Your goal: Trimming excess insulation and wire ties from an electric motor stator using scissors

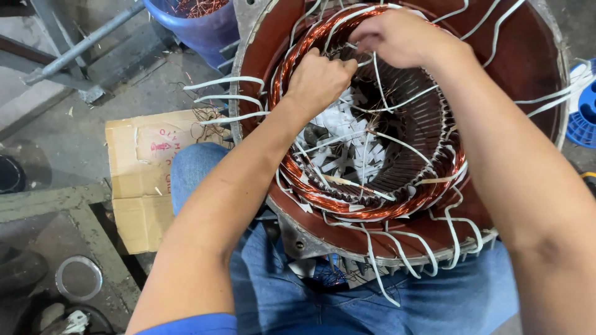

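Far left on the concrete floor point(74, 136) there's a grey metal ring point(79, 278), then a flattened cardboard box point(141, 174) with red scribbles, and a blue bucket point(202, 25) of scrap copper wire up top.

Main thing is the big motor stator point(397, 124), red-painted housing, propped against the person's jeans-covered lap. The copper winding point(323, 195) looks mostly laid in: coils run around the near and left side of the bore, white insulation paper strips point(347, 139) poke out of the slots, and white sleeved leads point(226, 99) hang over the rim all around. So I'd guess it's well along, but the far edge is where the fiddling is, and the leads all look loose, nothing tied or laced that I can see.

Left hand point(320, 80) is curled into a fist right on the upper-left coil, looks clamped on a wire or sleeve but I can't see exactly what. Right hand point(397, 37) is just beside it at the top of the bore, fingers pinched together on a white sleeve.

Far right, a blue spool point(585, 111) peeks in.
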